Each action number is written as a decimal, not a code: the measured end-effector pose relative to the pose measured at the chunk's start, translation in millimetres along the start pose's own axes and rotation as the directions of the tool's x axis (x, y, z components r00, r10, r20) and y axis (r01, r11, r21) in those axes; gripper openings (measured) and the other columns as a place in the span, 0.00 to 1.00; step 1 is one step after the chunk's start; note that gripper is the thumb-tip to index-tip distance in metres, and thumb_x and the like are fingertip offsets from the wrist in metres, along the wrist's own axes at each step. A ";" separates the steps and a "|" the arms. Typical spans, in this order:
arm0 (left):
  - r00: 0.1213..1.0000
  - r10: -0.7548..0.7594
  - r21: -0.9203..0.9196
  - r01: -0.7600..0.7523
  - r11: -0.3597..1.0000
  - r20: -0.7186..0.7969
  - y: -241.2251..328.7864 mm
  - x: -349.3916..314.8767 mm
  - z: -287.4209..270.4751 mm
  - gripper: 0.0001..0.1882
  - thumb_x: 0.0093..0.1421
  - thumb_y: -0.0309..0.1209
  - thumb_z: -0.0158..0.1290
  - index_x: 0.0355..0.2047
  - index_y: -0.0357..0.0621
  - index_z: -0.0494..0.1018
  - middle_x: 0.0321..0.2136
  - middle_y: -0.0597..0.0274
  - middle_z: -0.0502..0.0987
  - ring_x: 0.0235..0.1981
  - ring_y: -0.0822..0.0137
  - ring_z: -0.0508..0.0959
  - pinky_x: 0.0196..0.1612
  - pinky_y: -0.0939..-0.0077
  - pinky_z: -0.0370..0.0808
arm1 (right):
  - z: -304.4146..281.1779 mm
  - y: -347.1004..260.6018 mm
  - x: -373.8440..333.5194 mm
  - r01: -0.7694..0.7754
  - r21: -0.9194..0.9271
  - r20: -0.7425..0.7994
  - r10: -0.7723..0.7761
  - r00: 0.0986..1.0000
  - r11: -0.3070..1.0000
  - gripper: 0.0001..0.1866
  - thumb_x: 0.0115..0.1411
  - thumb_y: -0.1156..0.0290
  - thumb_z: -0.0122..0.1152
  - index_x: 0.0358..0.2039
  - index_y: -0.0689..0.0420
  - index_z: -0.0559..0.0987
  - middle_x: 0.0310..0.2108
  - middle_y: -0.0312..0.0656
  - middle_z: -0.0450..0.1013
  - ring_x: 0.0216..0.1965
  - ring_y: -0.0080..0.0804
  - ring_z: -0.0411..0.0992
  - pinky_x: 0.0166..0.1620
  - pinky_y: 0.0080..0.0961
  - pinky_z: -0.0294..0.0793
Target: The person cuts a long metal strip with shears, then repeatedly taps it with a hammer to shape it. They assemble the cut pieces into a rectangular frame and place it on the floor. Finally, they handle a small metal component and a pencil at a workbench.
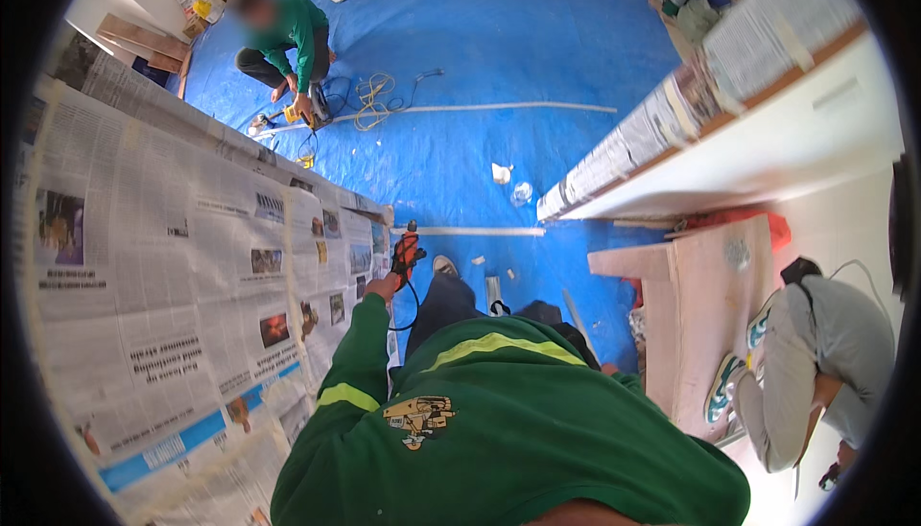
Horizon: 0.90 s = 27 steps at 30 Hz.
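Observation:
My left hand (384, 284) is closed around the grip of a red-orange and black corded power drill (407, 254), which stands out beyond my fist beside the newspaper-covered surface. Its black cord (414, 310) loops down next to my leg. Only a sliver of my right hand (609, 370) shows past the side of my green shirt. Its fingers are hidden, so I cannot tell what they do.
Newspaper sheets (192, 267) cover the surface at left. Blue sheeting (470, 46) lies over the floor. A person in green (297, 32) crouches at far left with a yellow tool (293, 112); another in grey (815, 334) is beside a wooden box (710, 305). A papered ledge (662, 118) juts from the right.

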State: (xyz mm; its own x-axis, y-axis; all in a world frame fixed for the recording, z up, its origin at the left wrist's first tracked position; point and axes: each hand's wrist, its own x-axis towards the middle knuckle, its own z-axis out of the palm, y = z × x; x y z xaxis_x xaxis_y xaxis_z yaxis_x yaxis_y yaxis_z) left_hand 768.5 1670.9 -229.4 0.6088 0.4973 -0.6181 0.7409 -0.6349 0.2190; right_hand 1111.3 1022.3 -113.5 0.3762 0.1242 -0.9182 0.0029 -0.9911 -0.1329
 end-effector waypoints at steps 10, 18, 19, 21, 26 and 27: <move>0.892 -0.409 -0.712 0.415 0.567 0.194 1.8 151.2 -180.6 0.39 0.59 0.64 0.51 0.35 0.31 0.80 0.28 0.46 0.82 0.29 0.54 0.83 0.35 0.57 0.77 | -51.3 -153.8 33.1 0.201 -0.080 -0.039 -0.205 0.978 0.976 0.19 0.63 0.58 0.64 0.39 0.65 0.83 0.28 0.50 0.80 0.25 0.43 0.80 0.29 0.38 0.80; 0.862 -0.438 -0.749 0.462 0.475 0.255 -46.2 235.4 -264.0 0.35 0.63 0.64 0.44 0.35 0.43 0.80 0.23 0.60 0.76 0.21 0.68 0.74 0.24 0.69 0.68 | -126.5 -286.1 128.1 0.334 -0.212 0.061 -0.329 0.942 0.918 0.17 0.64 0.59 0.61 0.38 0.62 0.84 0.28 0.51 0.81 0.26 0.45 0.81 0.31 0.40 0.80; 0.843 -0.439 -0.696 0.516 0.499 0.310 -54.8 240.5 -275.1 0.34 0.64 0.63 0.43 0.34 0.43 0.80 0.22 0.60 0.76 0.21 0.68 0.75 0.24 0.68 0.69 | -137.5 -299.2 137.1 0.351 -0.222 0.073 -0.343 0.937 0.910 0.16 0.64 0.60 0.60 0.38 0.62 0.84 0.28 0.51 0.81 0.26 0.45 0.81 0.32 0.40 0.80; 0.839 -0.441 -0.664 0.530 0.527 0.320 -67.4 257.6 -296.6 0.32 0.64 0.61 0.42 0.32 0.43 0.79 0.21 0.60 0.77 0.20 0.67 0.75 0.24 0.67 0.69 | -165.4 -330.0 156.5 0.391 -0.250 0.082 -0.383 0.920 0.886 0.16 0.65 0.60 0.60 0.38 0.61 0.84 0.29 0.52 0.81 0.27 0.46 0.81 0.32 0.40 0.80; 0.758 -0.542 -0.719 0.598 0.353 0.364 -102.5 284.6 -308.7 0.32 0.65 0.59 0.40 0.32 0.41 0.79 0.19 0.58 0.78 0.18 0.64 0.76 0.22 0.64 0.71 | -223.5 -395.1 181.8 0.531 -0.333 0.135 -0.518 0.845 0.779 0.15 0.66 0.60 0.58 0.37 0.59 0.85 0.29 0.52 0.82 0.28 0.47 0.81 0.34 0.41 0.79; 0.741 -0.531 -0.784 0.584 0.210 0.411 -110.8 291.0 -307.0 0.33 0.65 0.59 0.40 0.32 0.41 0.79 0.19 0.57 0.78 0.17 0.62 0.76 0.21 0.63 0.72 | -233.0 -410.0 185.4 0.572 -0.349 0.150 -0.558 0.816 0.743 0.15 0.66 0.61 0.58 0.37 0.59 0.85 0.29 0.52 0.82 0.28 0.48 0.82 0.34 0.41 0.79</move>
State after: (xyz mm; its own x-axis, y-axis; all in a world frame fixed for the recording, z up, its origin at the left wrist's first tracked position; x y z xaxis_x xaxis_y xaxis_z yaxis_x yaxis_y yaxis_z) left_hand 950.6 2067.4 -201.8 -0.0585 0.4630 -0.8844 0.7335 0.6209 0.2765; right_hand 1395.7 1440.7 -142.4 0.1662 0.6612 -0.7316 0.5403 -0.6817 -0.4933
